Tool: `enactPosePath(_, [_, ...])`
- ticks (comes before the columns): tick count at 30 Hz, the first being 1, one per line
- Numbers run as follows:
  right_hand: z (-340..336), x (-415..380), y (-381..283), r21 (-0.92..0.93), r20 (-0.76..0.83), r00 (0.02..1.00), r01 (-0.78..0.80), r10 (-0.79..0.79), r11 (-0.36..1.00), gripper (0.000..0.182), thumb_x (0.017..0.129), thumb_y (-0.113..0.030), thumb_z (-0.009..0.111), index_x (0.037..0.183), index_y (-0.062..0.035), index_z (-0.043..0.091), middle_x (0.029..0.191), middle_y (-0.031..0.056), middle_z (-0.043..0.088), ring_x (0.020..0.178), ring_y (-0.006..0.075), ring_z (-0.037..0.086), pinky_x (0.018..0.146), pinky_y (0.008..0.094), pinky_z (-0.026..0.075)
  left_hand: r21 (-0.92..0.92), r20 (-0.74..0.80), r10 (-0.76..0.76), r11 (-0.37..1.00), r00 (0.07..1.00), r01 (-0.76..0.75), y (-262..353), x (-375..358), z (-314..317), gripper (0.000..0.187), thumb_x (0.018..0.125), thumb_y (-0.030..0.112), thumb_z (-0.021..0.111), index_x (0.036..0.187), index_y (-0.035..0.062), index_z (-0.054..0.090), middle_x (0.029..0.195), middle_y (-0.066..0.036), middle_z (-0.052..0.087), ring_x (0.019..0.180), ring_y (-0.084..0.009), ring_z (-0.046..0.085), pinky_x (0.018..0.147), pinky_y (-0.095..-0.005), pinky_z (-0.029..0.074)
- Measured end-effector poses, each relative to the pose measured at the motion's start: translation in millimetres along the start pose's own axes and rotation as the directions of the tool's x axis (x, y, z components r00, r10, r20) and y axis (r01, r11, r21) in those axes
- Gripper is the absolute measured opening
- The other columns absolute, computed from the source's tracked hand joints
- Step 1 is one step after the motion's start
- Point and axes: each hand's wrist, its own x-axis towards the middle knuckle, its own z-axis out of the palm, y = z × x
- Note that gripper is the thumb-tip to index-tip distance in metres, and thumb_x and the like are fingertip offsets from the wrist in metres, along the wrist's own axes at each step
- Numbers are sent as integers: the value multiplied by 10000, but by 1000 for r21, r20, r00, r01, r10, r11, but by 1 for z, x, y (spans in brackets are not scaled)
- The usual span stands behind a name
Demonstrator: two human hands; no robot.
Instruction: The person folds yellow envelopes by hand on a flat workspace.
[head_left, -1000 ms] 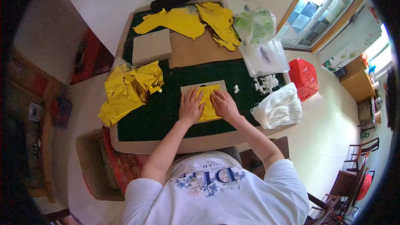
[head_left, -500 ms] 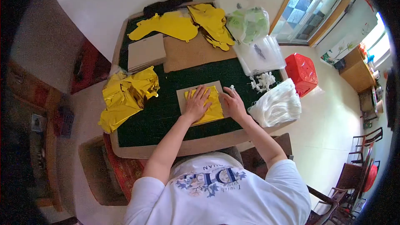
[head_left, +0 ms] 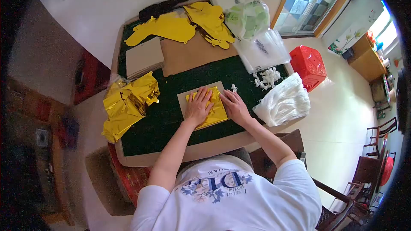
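A folded piece of shiny gold foil (head_left: 218,110) lies on a square of cardboard (head_left: 183,99) near the front of the table. My left hand (head_left: 199,106) presses flat on the foil's left half, fingers stretched out. At the right edge of the foil rests my right hand (head_left: 235,108), its fingers extended and touching that border. Just beyond the right fingertips is a small white piece (head_left: 233,88). To the left, a crumpled gold foil balloon (head_left: 130,106) lies at the table edge.
Flat yellow foil balloons (head_left: 165,29) and a cardboard stack (head_left: 144,57) are at the back. Clear plastic bags (head_left: 262,53), small white clips or ties (head_left: 267,78) and white string (head_left: 286,100) lie on the right. Beyond stands a red stool (head_left: 309,67).
My right hand has shifted slightly left, onto the foil's right edge. The left hand stays flat on the foil. The whole view has tilted a little.
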Motion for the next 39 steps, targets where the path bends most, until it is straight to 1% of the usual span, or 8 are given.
enactPosePath(3, [3,0,3,52,-36,998,-40,41,998,437,803,-19,575,1240,-45,575,1318,207,495,1270,363,442,1084,451,339,-16,-5,-5,1000,1000,5,1,0,-1,581,954,376,472,1467,157,308,1534,-83,273,1426,-239,229,1145,-521,145])
enactPosePath(5, [1,-1,1,-34,41,998,-41,42,999,428,817,-32,567,1244,-55,574,1335,194,485,1292,354,422,1099,466,310,-14,-9,-5,1000,1000,5,2,0,-1,578,954,371,473,1466,157,309,1534,-84,274,1425,-241,231,1145,-522,147])
enactPosePath(12, [8,-2,4,-70,70,996,-45,50,997,422,808,-35,571,1228,-61,589,1370,178,461,1323,336,389,1103,491,293,-6,-33,13,1000,999,-13,-1,0,1,574,955,380,474,1466,171,316,1529,-95,283,1426,-256,228,1145,-518,146])
enactPosePath(20, [9,11,12,-65,162,982,108,-97,992,260,768,-90,609,1012,-35,680,1384,180,452,1330,364,371,1101,512,288,9,-30,36,999,999,-36,1,-2,-3,560,949,440,466,1456,230,351,1521,-104,295,1423,-263,236,1147,-518,138])
enactPosePath(29, [-12,24,22,-67,322,929,214,-182,974,324,764,-156,622,1083,-133,678,1413,147,415,1354,333,327,1123,517,247,28,20,19,999,1000,-20,5,0,-6,535,954,464,440,1440,248,383,1527,-109,274,1425,-273,222,1152,-515,124])
enactPosePath(32, [-12,22,26,-44,222,971,101,-89,994,352,781,-58,573,1116,-128,659,1412,152,421,1354,317,343,1118,517,255,48,96,-10,999,995,5,4,1,-6,539,961,502,407,1451,285,346,1551,-82,213,1445,-232,160,1164,-524,80])
enactPosePath(35, [-2,20,28,-175,120,993,45,-24,984,360,792,-69,565,1130,-147,664,1419,141,418,1356,300,346,1122,512,252,33,19,23,999,1000,-24,5,0,-7,523,955,463,440,1431,250,399,1532,-98,266,1430,-269,207,1150,-525,120])
enactPosePath(39, [2,21,29,-170,90,995,62,-47,984,363,787,-88,575,1133,-147,668,1429,142,408,1360,306,340,1126,511,244,11,37,12,1000,999,-12,6,0,-9,527,955,462,441,1436,252,392,1533,-96,265,1434,-266,197,1147,-532,120])
